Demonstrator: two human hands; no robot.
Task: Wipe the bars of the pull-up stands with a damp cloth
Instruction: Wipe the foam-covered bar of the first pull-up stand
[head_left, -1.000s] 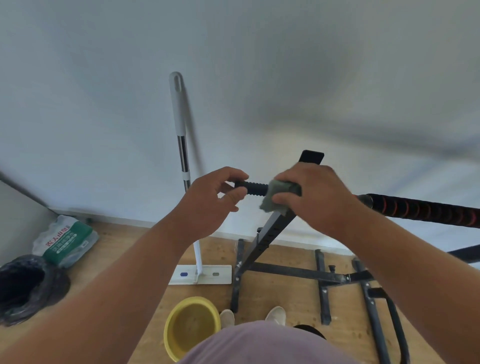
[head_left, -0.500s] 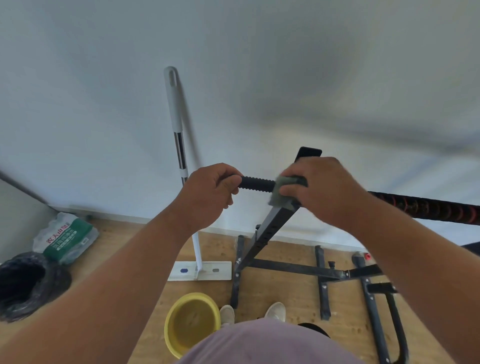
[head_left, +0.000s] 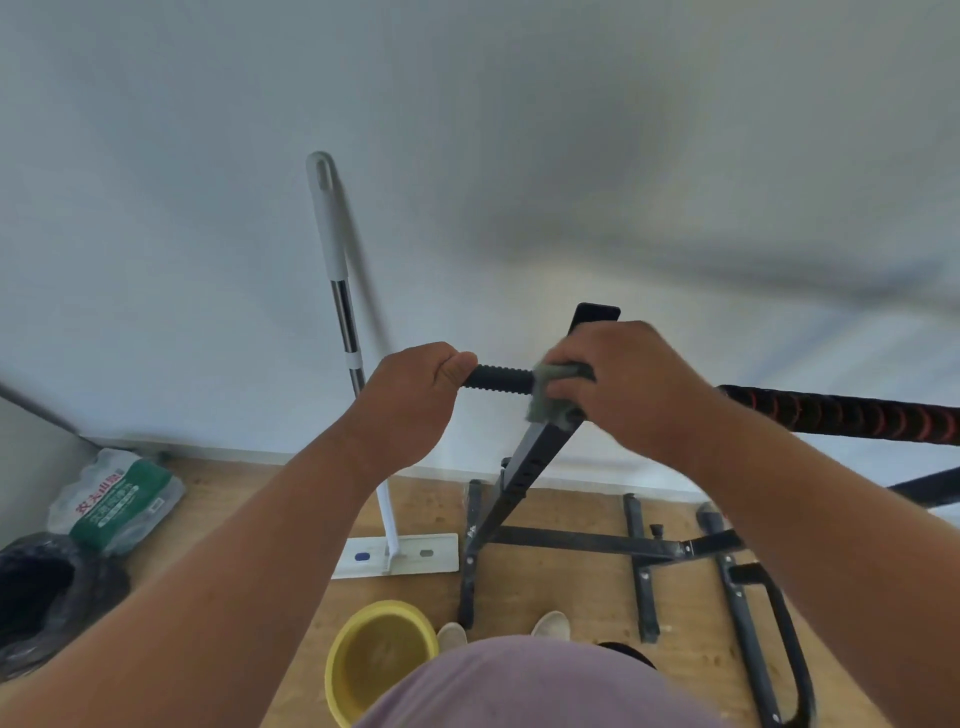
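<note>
Your left hand (head_left: 410, 400) curls tight around the end of the black ribbed bar (head_left: 498, 378), knuckles up; your right hand (head_left: 631, 387) squeezes the green cloth (head_left: 545, 395) around the same bar, right where it meets the slanted post (head_left: 524, 467); both arms reach out in front; a yellow bucket (head_left: 382, 657) sits by your feet.

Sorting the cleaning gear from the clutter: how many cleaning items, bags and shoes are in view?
Cleaning items: 3 (cloth, mop, yellow basin)
Bags: 2 (black bag, green-labelled bag)
Shoes: 2 (left shoe, right shoe)
Total: 7
</note>
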